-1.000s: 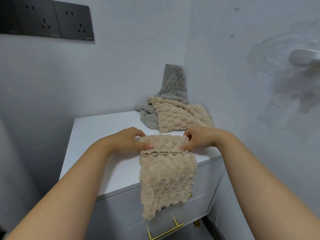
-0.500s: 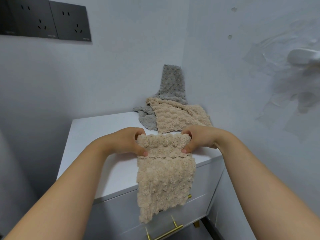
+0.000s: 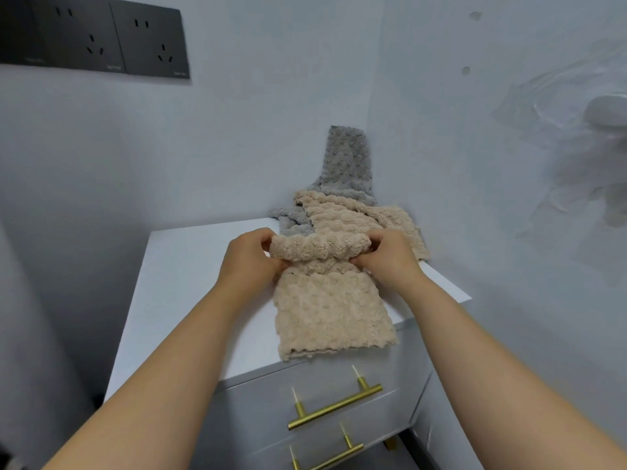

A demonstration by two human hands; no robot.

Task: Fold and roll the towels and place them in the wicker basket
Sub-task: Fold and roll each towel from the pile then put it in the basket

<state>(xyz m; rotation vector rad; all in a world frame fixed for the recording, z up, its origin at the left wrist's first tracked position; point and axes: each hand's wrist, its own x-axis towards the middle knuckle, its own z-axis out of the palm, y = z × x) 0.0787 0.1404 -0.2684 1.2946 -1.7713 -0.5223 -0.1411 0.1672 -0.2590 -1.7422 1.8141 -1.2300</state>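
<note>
A folded beige towel (image 3: 329, 310) lies lengthwise on the white cabinet top (image 3: 190, 283), its near end reaching the front edge. Its far end is rolled into a thick tube. My left hand (image 3: 251, 262) grips the tube's left end and my right hand (image 3: 386, 259) grips its right end, fingers curled over the roll. Behind them, in the corner, a second beige towel (image 3: 356, 218) lies crumpled over a grey towel (image 3: 346, 161) that leans up the wall. No wicker basket is in view.
The cabinet has drawers with brass bar handles (image 3: 336, 407) below the front edge. Walls close in behind and to the right. Dark wall sockets (image 3: 101, 39) sit at the upper left. A white fixture (image 3: 607, 110) sticks out of the right wall.
The towel that hung over the cabinet's front edge now lies almost wholly on top. The roll at its far end has grown thicker between my hands. The view has tilted down, showing the drawers.
</note>
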